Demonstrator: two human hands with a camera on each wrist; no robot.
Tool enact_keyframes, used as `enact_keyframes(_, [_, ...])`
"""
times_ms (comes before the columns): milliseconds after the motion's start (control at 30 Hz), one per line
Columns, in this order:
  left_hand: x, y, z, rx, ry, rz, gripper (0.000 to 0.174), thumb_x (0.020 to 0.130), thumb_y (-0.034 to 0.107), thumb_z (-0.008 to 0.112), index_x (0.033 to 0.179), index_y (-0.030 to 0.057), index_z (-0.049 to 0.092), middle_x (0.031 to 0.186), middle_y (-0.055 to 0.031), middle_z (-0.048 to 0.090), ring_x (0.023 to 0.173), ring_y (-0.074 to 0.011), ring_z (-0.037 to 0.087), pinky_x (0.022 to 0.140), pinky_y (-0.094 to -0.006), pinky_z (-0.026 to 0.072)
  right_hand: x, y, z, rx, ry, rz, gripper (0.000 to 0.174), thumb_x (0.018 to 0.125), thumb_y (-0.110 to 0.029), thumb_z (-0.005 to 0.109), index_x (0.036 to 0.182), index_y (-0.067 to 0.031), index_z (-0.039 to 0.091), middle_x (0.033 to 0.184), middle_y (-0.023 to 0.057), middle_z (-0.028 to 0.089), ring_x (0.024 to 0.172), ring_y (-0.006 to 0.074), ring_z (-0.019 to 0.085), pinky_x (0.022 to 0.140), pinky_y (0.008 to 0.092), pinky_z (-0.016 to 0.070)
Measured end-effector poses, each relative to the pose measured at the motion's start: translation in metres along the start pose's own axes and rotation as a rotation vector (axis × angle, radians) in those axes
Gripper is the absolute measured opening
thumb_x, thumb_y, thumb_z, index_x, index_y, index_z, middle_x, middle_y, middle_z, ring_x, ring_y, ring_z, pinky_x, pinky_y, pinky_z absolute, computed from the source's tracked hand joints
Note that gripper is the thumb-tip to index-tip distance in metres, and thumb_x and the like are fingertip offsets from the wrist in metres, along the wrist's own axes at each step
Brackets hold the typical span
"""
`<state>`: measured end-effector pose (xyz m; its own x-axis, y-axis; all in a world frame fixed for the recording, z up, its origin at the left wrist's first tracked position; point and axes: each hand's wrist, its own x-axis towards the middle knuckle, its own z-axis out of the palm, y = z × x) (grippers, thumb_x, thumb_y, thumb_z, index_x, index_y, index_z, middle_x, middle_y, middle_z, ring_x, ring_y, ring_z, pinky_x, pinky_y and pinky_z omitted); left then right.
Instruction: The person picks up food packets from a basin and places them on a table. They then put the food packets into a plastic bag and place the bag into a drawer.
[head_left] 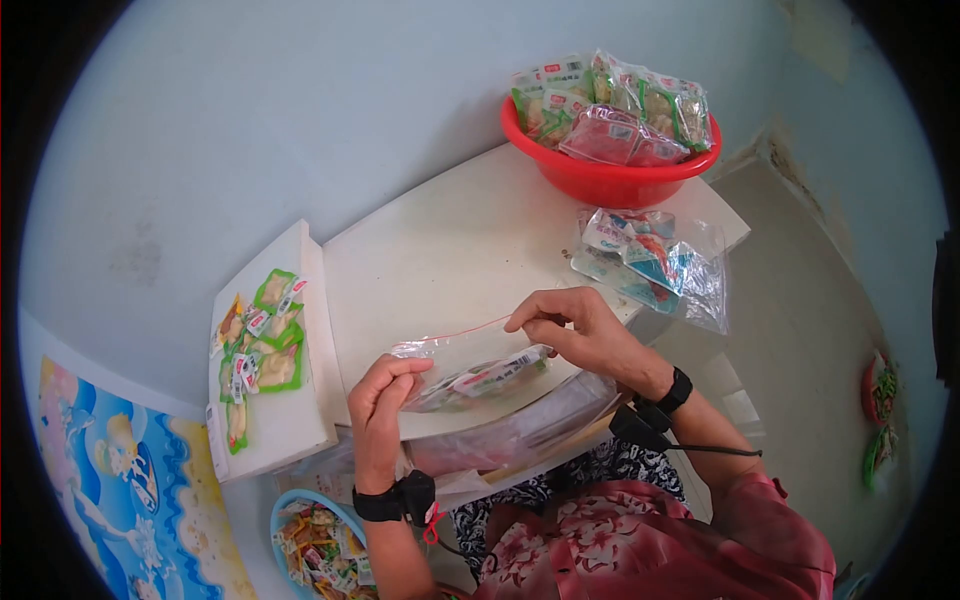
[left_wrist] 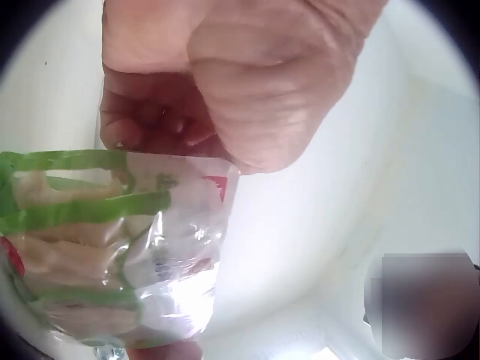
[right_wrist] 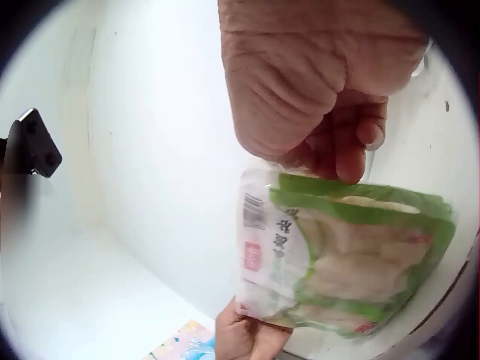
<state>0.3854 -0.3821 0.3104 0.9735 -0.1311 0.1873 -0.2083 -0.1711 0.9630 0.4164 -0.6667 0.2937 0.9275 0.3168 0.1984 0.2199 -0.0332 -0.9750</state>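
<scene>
Gripped at left end by left hand point(head_left: 378, 405), pinched at red zip strip point(head_left: 460, 328) by right hand point(head_left: 570, 325): clear bag point(head_left: 445, 352) of green snack packets point(head_left: 490, 378), over bench's point(head_left: 440, 240) front edge. Looks like sealing; calls next for pinch slid along strip.

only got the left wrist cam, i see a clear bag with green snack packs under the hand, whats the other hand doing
Observer: The right hand pinches the top edge of the zip bag at its right end, on the red seal strip.
Operator: where is the bag
Observer: Over the front edge of the white table, with the left hand gripping its left end.
Operator: any more packs around
Observer: Yes, a red basin heaped with packs stands at the table's far corner.
Operator: anything nearer
Observer: Loose green packs lie on a white board left of the table.
</scene>
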Motion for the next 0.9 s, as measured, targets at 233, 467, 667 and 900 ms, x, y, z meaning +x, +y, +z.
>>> enact_keyframes(233, [-0.008,-0.007,0.005,0.086,-0.072,0.186,0.039,0.082,0.017,0.079,0.115,-0.0022,0.070,0.113,-0.0084,0.057,0.106,-0.0199,0.057,0.097,-0.0314,0.0442,-0.013,-0.002,-0.011,-0.083,0.010,-0.103,0.027,0.097,-0.019,0.064,0.112,0.0009,0.074,0.092,0.0096,0.072,0.078,0.0157,0.065,0.071,0.0291,0.0523])
enact_keyframes(467, [-0.013,-0.031,0.005,0.356,-0.016,0.301,0.052,0.073,0.010,0.088,0.119,-0.0023,0.066,0.133,-0.0127,0.055,0.119,-0.0251,0.056,0.103,-0.0369,0.0473,-0.029,-0.010,-0.002,-0.431,0.029,-0.281,0.037,0.090,-0.025,0.078,0.119,-0.0020,0.072,0.099,0.0134,0.072,0.081,0.0272,0.069,0.067,0.0343,0.0556])
enact_keyframes(667, [-0.013,-0.018,0.024,0.281,-0.017,0.257,0.045,0.074,0.007,0.086,0.115,-0.0041,0.071,0.137,-0.0192,0.062,0.118,-0.0289,0.062,0.100,-0.0392,0.0504,-0.023,0.011,-0.005,-0.563,0.149,-0.471,0.028,0.086,-0.020,0.080,0.110,-0.0055,0.075,0.110,0.0115,0.073,0.095,0.0298,0.067,0.082,0.0393,0.0555])
enact_keyframes(900, [-0.026,-0.042,0.020,0.101,0.035,0.004,0.036,0.087,0.008,0.077,0.118,-0.0088,0.069,0.104,-0.0147,0.075,0.094,-0.0193,0.070,0.087,-0.0306,0.0543,-0.025,0.021,-0.004,-0.411,0.087,-0.385,0.025,0.087,-0.007,0.077,0.113,-0.0047,0.074,0.109,0.0107,0.074,0.095,0.0282,0.068,0.082,0.0385,0.0561])
